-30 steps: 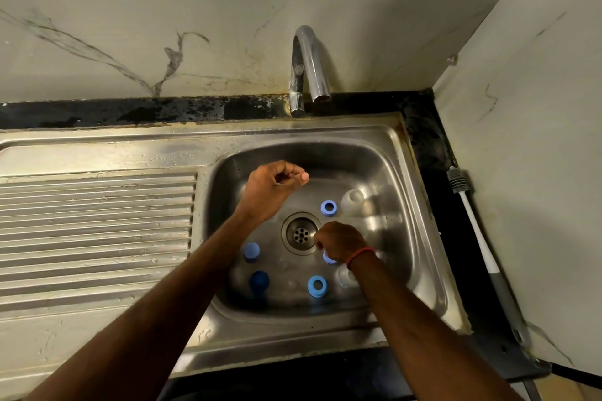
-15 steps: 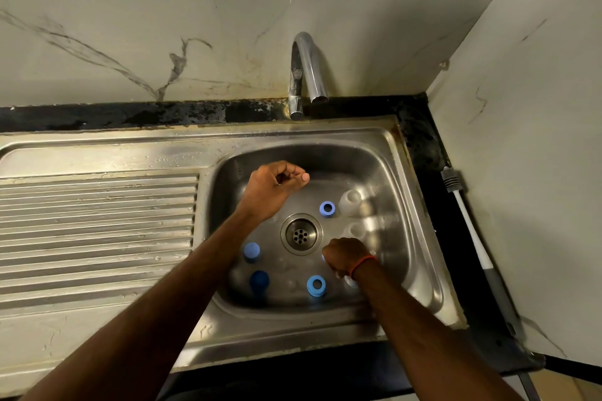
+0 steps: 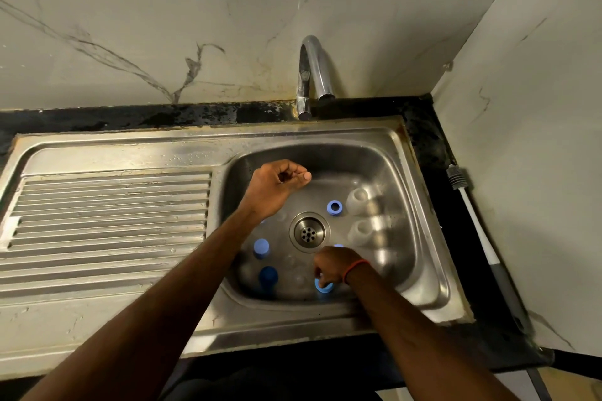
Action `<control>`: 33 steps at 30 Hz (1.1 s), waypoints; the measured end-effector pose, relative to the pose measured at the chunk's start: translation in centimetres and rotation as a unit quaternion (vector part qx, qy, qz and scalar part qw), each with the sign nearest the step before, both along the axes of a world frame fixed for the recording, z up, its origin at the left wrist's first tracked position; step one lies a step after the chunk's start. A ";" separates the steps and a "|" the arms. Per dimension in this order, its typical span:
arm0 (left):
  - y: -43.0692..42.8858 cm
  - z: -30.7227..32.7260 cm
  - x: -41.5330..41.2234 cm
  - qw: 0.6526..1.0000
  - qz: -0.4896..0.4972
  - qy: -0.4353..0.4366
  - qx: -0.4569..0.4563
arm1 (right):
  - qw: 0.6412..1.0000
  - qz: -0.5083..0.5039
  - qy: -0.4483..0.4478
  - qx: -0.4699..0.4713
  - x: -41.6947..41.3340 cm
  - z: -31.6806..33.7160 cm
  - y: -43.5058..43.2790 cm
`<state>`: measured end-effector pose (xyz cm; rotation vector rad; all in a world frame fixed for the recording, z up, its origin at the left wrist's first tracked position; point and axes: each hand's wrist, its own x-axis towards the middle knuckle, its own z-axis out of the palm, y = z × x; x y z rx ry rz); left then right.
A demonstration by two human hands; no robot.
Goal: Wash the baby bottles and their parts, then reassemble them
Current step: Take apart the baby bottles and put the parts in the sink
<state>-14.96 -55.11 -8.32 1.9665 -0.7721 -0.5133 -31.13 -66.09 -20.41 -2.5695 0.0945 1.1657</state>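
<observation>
Reaching down into the sink (image 3: 426, 270), the right hand (image 3: 332, 265) is curling its fingers onto a blue ring (image 3: 325, 288). The ring is lying flat with its hole facing up, on the near side of the drain (image 3: 308, 231) and a little to its right. This hand is sitting right on top of the ring, so I think it is the one to lift it, going straight up. The left hand (image 3: 280, 182) is hanging in the air on the far side of the drain, a little to its left, well apart from the ring. Its fingers are curling in under the thumb, and I cannot tell if it is holding anything.
</observation>
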 end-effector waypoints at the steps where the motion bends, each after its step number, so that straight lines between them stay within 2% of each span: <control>1: 0.3 0.1 0.1 1.000 0.004 0.000 -0.001 | 1.000 0.001 0.001 -0.009 -0.1 -0.1 0.2; 7: 1.7 0.1 0.6 1.000 0.021 -0.009 -0.002 | 0.998 -0.044 -0.040 -0.005 1.1 -0.1 1.1; 12: 2.7 0.5 1.3 0.999 0.048 0.001 -0.004 | 0.989 -0.096 -0.111 -0.006 2.4 -0.8 2.7; 22: 4.1 0.6 2.7 0.998 0.065 0.001 0.006 | 0.970 -0.183 -0.154 0.052 2.9 -2.7 3.7; 28: 4.1 0.5 3.2 0.998 0.061 -0.005 0.022 | 0.974 -0.180 -0.114 0.073 4.2 -3.9 3.6; 33: 4.2 0.7 3.5 0.998 0.056 -0.019 0.027 | 0.958 -0.223 -0.168 0.064 5.3 -3.8 4.0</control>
